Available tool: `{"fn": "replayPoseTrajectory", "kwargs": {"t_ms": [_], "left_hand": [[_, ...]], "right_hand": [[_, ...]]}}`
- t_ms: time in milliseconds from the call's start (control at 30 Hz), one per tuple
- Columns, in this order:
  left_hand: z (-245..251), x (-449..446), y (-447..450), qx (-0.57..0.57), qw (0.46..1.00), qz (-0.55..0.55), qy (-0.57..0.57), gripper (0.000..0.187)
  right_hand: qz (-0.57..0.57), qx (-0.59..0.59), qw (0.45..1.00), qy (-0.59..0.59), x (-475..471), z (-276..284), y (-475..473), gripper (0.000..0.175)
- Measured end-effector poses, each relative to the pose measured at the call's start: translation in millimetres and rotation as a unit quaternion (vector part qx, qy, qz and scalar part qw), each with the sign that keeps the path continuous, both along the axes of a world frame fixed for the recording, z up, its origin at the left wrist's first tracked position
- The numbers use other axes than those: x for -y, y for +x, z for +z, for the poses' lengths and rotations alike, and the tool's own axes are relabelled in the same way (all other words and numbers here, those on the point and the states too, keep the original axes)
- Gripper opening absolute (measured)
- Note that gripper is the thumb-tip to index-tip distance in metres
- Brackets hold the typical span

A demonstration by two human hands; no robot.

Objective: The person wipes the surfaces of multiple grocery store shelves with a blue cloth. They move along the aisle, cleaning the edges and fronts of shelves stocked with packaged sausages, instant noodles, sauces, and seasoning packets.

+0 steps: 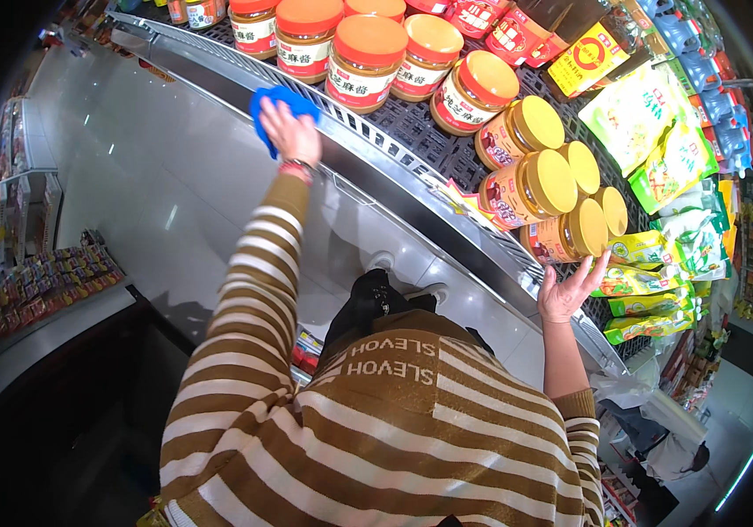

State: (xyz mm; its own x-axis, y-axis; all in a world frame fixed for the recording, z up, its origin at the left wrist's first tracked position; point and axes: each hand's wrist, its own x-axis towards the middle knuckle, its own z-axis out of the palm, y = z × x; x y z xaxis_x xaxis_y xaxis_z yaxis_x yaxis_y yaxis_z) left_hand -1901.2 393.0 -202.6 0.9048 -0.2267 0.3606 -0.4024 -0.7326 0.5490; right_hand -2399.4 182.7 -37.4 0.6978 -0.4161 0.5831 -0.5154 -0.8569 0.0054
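A blue cloth [264, 118] lies under my left hand [292, 132], pressed to the metal front edge of the display shelf [409, 174]. Red and white bands circle that wrist. My right hand [567, 293] has its fingers spread at the shelf's wire rail, close below a yellow-lidded jar [571, 234] and beside yellow-green packets [637, 280]. Whether its fingertips touch the jar cannot be told. Between the hands stand red-lidded jars of sesame paste [366, 62], and several more yellow-lidded jars lean together.
Brown bottles with yellow labels [590, 59] and green-white bags [640, 118] fill the shelf farther right. My feet [383, 260] are on the tiled floor near the shelf. Another stocked rack [47, 290] stands at left. A roll of clear plastic film [673, 415] is at lower right.
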Motion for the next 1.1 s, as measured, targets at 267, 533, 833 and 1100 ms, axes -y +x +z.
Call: {"fn": "replayPoseTrajectory", "kwargs": {"t_ms": [267,533,833,1100], "left_hand": [[3.2,0.6,18.5,-0.032,0.999,0.033,-0.005,0.063],[63.7,23.6,-243.8,-0.119,0.946,-0.301,-0.006,0.061],[21.3,12.1,-57.2,-0.019,0.998,-0.059,0.016,0.058],[25.6,-10.2,98.9,-0.216,0.953,0.164,-0.137,0.078]], "right_hand": [[-0.009,0.005,1.0,-0.002,-5.2,-0.2,6.9,0.085],[0.001,-0.013,1.0,0.0,-1.9,1.6,-1.0,0.084],[-0.218,0.017,0.974,0.058,11.5,17.3,-39.9,0.084],[-0.192,-0.033,0.98,0.04,18.1,11.5,-35.4,0.083]]}}
